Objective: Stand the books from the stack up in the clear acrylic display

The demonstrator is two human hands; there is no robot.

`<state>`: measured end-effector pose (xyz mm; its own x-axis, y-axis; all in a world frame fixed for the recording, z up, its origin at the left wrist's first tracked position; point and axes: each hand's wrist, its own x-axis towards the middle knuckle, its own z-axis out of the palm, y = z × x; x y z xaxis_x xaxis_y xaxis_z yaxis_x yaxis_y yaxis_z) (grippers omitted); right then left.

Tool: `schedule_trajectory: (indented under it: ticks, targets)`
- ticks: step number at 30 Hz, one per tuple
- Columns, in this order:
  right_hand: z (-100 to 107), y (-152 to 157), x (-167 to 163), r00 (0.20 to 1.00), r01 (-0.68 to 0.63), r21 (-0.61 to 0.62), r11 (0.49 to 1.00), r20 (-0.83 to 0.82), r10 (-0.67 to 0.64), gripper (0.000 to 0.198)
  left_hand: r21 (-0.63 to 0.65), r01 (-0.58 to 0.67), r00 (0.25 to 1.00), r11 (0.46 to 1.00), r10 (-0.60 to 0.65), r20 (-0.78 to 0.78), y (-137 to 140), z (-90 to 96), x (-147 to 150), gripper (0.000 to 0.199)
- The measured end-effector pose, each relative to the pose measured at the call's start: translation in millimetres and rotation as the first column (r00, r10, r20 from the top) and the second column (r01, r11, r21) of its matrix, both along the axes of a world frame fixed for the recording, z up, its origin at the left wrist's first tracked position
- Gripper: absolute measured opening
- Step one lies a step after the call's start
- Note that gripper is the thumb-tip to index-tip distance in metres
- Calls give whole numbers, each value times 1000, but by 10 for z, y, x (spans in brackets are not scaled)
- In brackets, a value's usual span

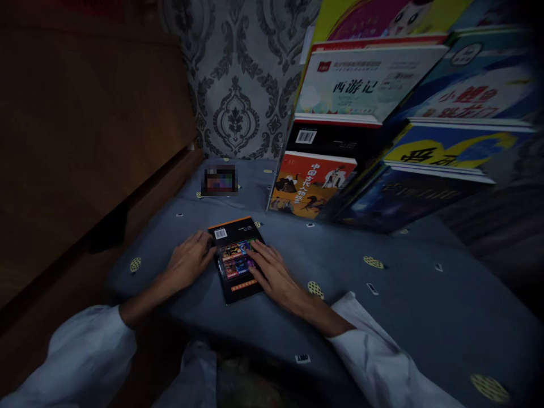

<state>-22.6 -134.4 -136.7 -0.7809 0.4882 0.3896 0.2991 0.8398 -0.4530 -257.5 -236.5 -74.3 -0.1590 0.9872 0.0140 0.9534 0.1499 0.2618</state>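
A black book (240,290) lies on the cloth-covered surface with its barcode side up. Small coloured pictures fill the middle of this cover, and an orange strip runs along the far edge. My left hand (190,259) rests at the book's left edge, palm down, its fingers reaching toward the cover; the thumb tip is near the lower left side. Across the right side lies my right hand (274,275), fingers stretched out and slightly apart on the pictures. Neither hand grips the book. Part of its right edge is hidden under my right hand.
Several books stand in tiers at the right, including a red-and-orange one (314,184) and a white one (365,85). A blurred-out item (219,180) lies farther back. A wooden panel (93,113) borders the left; patterned wallpaper (236,107) is behind.
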Motion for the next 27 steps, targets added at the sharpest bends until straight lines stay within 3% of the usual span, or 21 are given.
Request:
schedule_trajectory:
  ticks: [3,8,12,16,22,27]
  targets:
    - [-57,-102,-41,998,32,-17,999,57,-31,45,54,53,993,997,-47,-105,93,-164,55,39]
    - [-41,-200,16,996,37,1,999,80,-37,46,52,111,985,992,-103,-139,256,-363,74,50]
    - [125,-115,-153,987,-9,-5,1000,158,10,43,82,132,980,988,-118,-158,343,-386,70,49]
    - [257,50,-537,973,-124,-56,991,190,132,55,122,149,976,981,-126,-177,341,-423,61,48]
    - [192,291,-850,957,-196,-59,979,204,204,68,164,170,976,972,-143,-166,327,-467,45,51]
    - [110,359,-813,970,-132,-9,991,206,131,56,166,170,971,971,-137,-193,336,-478,55,50]
